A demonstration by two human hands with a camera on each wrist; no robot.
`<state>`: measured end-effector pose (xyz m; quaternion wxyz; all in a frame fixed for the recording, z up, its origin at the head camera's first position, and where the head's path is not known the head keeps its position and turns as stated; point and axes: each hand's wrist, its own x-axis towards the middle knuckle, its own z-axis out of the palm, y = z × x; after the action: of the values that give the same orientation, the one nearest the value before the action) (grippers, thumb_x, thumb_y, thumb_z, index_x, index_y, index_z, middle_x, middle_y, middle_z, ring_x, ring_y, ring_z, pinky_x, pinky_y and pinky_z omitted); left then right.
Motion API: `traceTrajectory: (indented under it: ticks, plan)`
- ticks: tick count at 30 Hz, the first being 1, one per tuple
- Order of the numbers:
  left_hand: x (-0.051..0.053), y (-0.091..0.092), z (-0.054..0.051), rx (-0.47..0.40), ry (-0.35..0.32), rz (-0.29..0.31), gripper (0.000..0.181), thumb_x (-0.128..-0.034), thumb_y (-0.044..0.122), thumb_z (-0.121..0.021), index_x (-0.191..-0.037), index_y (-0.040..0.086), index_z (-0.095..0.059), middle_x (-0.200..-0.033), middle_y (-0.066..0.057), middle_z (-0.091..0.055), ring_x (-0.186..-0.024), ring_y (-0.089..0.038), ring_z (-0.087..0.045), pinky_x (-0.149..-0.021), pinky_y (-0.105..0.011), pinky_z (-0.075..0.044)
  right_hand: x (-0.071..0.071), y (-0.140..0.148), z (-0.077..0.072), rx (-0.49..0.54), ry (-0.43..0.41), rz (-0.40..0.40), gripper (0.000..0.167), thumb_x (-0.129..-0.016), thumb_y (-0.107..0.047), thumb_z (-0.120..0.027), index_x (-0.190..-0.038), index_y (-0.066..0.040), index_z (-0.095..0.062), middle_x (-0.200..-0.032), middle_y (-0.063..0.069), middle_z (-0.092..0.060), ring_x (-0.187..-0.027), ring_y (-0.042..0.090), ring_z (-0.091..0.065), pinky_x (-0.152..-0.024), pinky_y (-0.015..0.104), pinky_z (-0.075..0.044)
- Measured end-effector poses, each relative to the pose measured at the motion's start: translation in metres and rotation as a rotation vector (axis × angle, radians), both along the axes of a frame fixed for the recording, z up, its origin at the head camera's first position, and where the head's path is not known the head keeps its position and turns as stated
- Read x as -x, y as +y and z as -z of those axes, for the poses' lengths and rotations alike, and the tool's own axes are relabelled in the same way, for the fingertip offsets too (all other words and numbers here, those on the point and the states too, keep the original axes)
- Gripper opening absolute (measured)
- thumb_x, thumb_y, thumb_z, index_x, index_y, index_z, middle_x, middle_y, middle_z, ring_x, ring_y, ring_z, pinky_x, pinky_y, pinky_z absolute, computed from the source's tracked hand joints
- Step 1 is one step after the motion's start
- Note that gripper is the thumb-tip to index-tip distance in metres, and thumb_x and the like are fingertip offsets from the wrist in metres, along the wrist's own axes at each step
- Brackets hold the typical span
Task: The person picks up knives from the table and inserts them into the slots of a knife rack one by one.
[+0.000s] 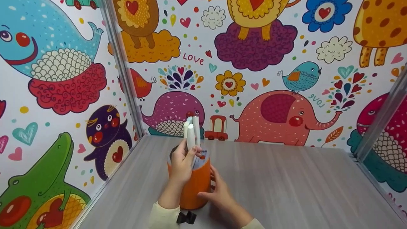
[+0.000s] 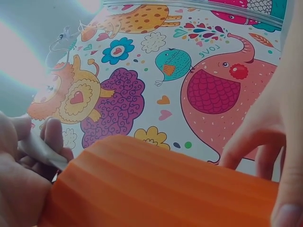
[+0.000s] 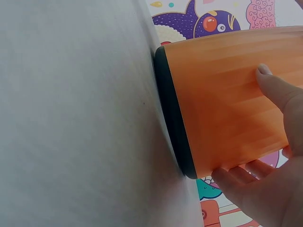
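An orange ribbed knife block [image 1: 196, 187] stands upright on the table, with a grey slotted top and a black base [image 3: 175, 118]. Several white-handled knives [image 1: 190, 135] point upward at its top. My left hand [image 1: 182, 163] grips white handles just over the block's opening; the fingers hide how many. In the left wrist view a white handle [image 2: 40, 149] slants down toward the block's rim. Lower down, my right hand [image 1: 219, 190] holds the block's right side, thumb [image 3: 277, 87] on the near face and fingers round the far side. Any blades are mostly hidden.
The grey wood-grain table [image 1: 286, 184] extends to both sides of the block. Printed panels with cartoon animals, such as an elephant [image 1: 273, 117], rise behind and at the sides. Metal posts [image 1: 122, 63] mark the corners.
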<state>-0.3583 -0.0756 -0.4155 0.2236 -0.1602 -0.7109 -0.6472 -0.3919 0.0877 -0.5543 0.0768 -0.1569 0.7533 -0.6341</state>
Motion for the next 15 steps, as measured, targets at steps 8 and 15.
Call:
traceTrajectory:
  ticks: [8, 15]
  plan:
    - [-0.0007, -0.0019, -0.0001, 0.036, -0.026, 0.016, 0.039, -0.1118, 0.019, -0.055, -0.144, -0.004, -0.053, -0.109, -0.021, -0.072, -0.096, -0.029, -0.071, -0.108, -0.051, -0.057, -0.0013, 0.0007, 0.0005, -0.003, 0.008, -0.009, 0.111, -0.08, -0.039, -0.094, -0.168, -0.033, -0.026, -0.166, 0.011, -0.043, -0.149, 0.04, -0.045, -0.121, 0.065, -0.04]
    - [-0.0002, -0.0032, -0.0001, 0.032, -0.034, 0.043, 0.038, -0.111, 0.014, -0.056, -0.144, -0.005, -0.052, -0.11, -0.025, -0.071, -0.098, -0.035, -0.073, -0.108, -0.054, -0.058, -0.0021, 0.0012, 0.002, -0.015, 0.064, -0.002, 0.114, -0.079, -0.039, -0.095, -0.169, -0.029, -0.026, -0.164, 0.015, -0.044, -0.147, 0.042, -0.047, -0.119, 0.064, -0.044]
